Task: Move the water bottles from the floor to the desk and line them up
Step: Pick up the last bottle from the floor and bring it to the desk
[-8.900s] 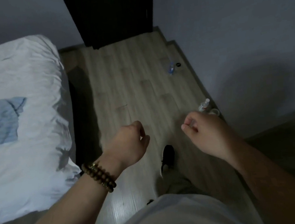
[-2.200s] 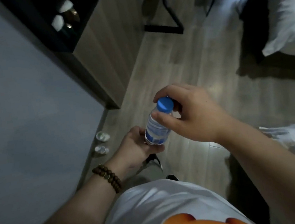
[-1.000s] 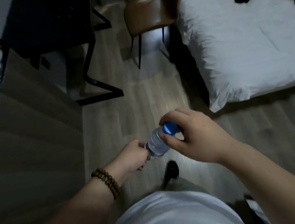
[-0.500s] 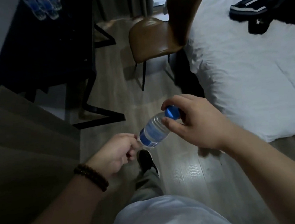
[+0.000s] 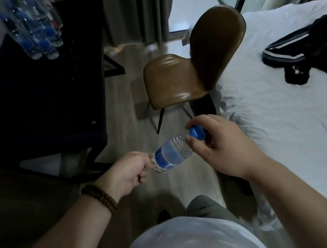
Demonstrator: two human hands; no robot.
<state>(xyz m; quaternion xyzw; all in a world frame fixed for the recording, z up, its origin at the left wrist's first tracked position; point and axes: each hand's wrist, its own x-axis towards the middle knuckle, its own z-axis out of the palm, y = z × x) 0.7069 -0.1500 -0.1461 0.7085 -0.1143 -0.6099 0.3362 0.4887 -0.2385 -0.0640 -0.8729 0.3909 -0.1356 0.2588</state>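
Observation:
I carry one clear water bottle [image 5: 172,153] with a blue label and blue cap, tilted almost flat above the floor. My right hand [image 5: 220,148] grips it around the neck at the cap. My left hand [image 5: 129,172], with a bead bracelet on its wrist, pinches the bottle's base. The black desk [image 5: 39,97] lies ahead on the left. Several more bottles [image 5: 33,30] of the same kind stand together at its far left corner.
A brown leather chair [image 5: 185,76] stands between the desk and the white bed [image 5: 290,119]. Dark clothing [image 5: 309,48] lies on the bed. A wooden cabinet top [image 5: 20,201] is at my lower left. Grey wooden floor runs between desk and chair.
I have picked a bottle off the floor, turned round and walked toward the desk. The desk, its bottles and the chair have come closer, and the bottle has tilted flatter.

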